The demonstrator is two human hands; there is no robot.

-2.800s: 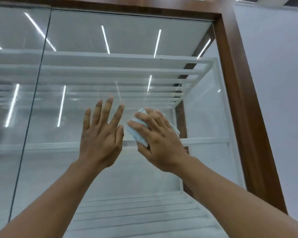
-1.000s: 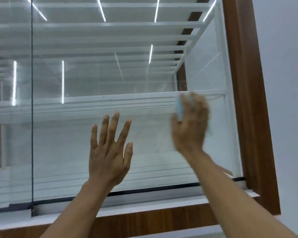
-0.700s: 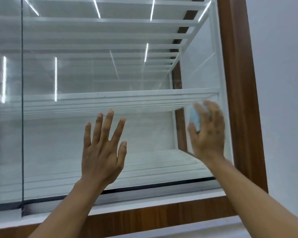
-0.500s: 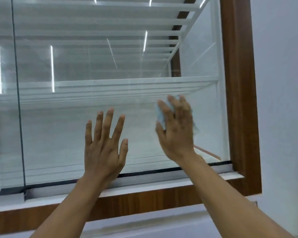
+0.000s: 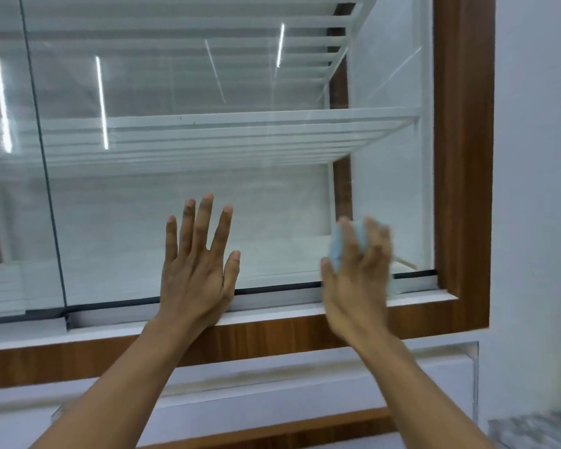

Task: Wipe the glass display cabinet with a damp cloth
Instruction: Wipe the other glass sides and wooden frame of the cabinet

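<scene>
The glass display cabinet [image 5: 272, 196] fills the view, with a sliding glass pane in a brown wooden frame [image 5: 463, 157]. My left hand [image 5: 196, 264] lies flat on the lower part of the pane, fingers straight and spread. My right hand [image 5: 358, 270] is blurred and presses a bunched pale blue cloth [image 5: 337, 247] against the glass near its bottom right corner, fingers curled over the cloth. Most of the cloth is hidden behind that hand.
White slatted shelves [image 5: 240, 134] sit behind the glass. A second glass pane [image 5: 13, 189] overlaps at the left. A black seal and white sill [image 5: 272, 306] run along the pane's bottom edge. A white wall [image 5: 538, 157] stands right of the frame.
My right hand with the cloth has swept side to side across the glass while working downward, and is now at the bottom right corner. My left hand stayed flat and shifted lower on the pane.
</scene>
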